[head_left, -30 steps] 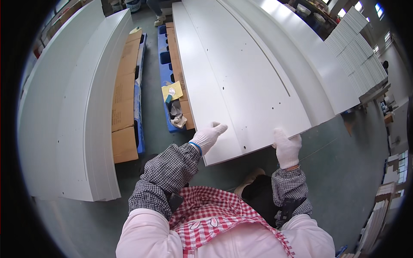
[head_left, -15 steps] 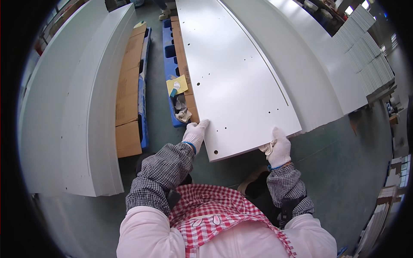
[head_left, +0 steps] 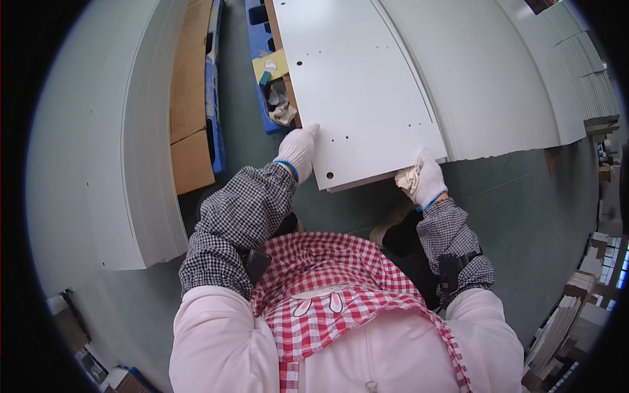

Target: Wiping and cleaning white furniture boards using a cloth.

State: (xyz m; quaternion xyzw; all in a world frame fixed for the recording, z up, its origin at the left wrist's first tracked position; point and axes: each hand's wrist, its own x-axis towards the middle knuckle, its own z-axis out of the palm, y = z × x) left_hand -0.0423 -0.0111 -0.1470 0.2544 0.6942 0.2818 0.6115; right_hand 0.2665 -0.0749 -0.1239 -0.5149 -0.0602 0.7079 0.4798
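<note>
Two gloved hands grip white panel (head_left: 360, 92) near end: left hand (head_left: 298, 152) on left edge, right hand (head_left: 424, 180) clamped at right corner.

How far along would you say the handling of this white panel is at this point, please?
Looks done: the top white panel is gripped at both near corners, left hand on the left edge, right hand at the right corner. In hand: its near end sticks out past the stack of white panels. Left: most of it lies on the stack; the other stack sits apart.
</note>
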